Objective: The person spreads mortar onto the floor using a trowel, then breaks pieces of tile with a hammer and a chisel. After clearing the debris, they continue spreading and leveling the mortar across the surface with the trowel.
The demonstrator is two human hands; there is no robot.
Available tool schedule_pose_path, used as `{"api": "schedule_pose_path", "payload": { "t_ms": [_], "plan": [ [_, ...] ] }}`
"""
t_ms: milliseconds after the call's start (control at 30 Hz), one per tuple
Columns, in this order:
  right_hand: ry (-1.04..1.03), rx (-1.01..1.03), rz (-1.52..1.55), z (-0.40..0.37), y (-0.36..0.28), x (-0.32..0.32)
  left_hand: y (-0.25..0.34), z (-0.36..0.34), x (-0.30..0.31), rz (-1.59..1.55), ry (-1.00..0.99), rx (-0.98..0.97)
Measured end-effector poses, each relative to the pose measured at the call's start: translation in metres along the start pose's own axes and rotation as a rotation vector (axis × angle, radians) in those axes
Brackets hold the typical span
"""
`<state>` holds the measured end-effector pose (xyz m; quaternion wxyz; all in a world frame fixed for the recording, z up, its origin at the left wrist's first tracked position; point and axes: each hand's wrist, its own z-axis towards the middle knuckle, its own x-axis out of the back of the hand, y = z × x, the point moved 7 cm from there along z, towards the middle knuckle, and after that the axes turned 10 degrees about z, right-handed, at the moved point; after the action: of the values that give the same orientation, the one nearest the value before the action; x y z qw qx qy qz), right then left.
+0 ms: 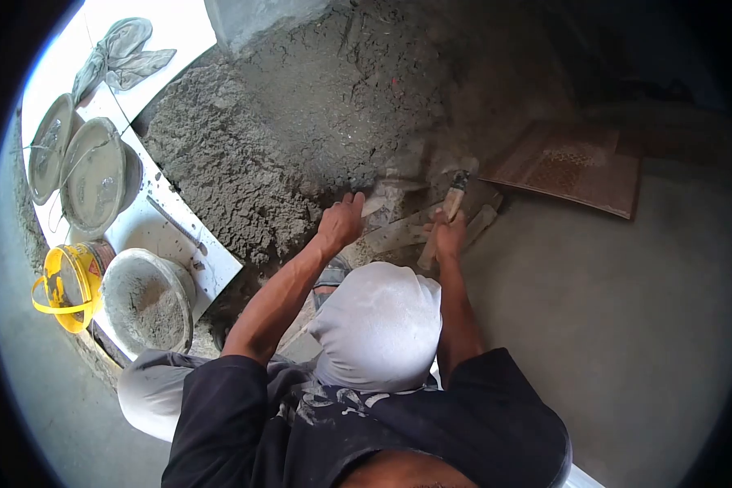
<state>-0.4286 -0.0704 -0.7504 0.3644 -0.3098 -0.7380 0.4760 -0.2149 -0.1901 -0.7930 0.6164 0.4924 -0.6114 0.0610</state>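
One wooden-handled tool (456,196) I grip in my right hand (448,233); my left hand (342,221) is near mortar (236,175), its grip I cannot tell.

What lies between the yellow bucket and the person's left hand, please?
In the head view, nearest the yellow bucket is the grey basin, then the white panel's corner, then clumpy grey mix reaching toward the left hand.

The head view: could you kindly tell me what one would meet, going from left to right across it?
Yellow bucket, grey basin, left hand, right hand, brown board.
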Motion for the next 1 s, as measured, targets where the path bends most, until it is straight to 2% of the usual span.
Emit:
{"api": "schedule_pose_path", "payload": {
  "t_ms": [33,100,233,300,433,500,533,600,700,800,833,900,933,1000],
  "plan": [
    [0.008,-0.006,0.003,-0.003,-0.005,0.002,0.0,-0.003,0.002,0.004,-0.008,-0.006],
    [-0.122,0.11,-0.204,0.0,-0.018,-0.001,0.005,-0.005,0.012,0.147,0.114,-0.09],
    [-0.198,0.142,-0.274,-0.01,-0.015,-0.004,-0.001,-0.006,0.008,0.199,0.103,-0.193],
    [-0.152,-0.199,-0.228,-0.018,-0.003,-0.004,-0.006,-0.004,0.012,0.102,0.043,-0.151],
    [-0.107,-0.349,-0.196,-0.002,0.016,0.001,-0.013,-0.002,0.0,0.172,-0.001,-0.135],
    [-0.195,-0.666,0.0,0.007,0.052,0.002,-0.015,-0.007,-0.021,0.22,-0.094,-0.165],
    [-0.186,-0.673,0.003,0.003,0.061,0.003,-0.015,-0.012,-0.028,0.219,-0.104,-0.171],
    [-0.127,-0.53,-0.075,-0.01,0.056,-0.011,-0.016,-0.013,-0.033,0.135,-0.076,-0.149],
    [-0.172,-0.524,-0.226,-0.058,0.044,-0.027,-0.022,-0.017,-0.036,0.063,-0.088,-0.14],
    [-0.218,-0.416,-0.274,-0.01,0.06,-0.014,-0.018,-0.019,-0.031,0.051,-0.04,-0.147],
    [-0.217,-0.42,-0.273,0.001,0.066,-0.009,-0.018,-0.02,-0.028,0.053,-0.044,-0.147],
    [-0.074,-0.639,-0.015,0.008,0.069,-0.002,-0.019,-0.011,-0.022,0.093,-0.051,-0.155],
    [-0.081,-0.622,-0.011,0.004,0.069,-0.005,-0.021,-0.003,-0.015,0.098,-0.033,-0.156],
    [-0.216,-0.378,-0.231,-0.04,0.044,-0.011,-0.025,-0.007,-0.022,0.156,-0.027,-0.174]
  ]
}}
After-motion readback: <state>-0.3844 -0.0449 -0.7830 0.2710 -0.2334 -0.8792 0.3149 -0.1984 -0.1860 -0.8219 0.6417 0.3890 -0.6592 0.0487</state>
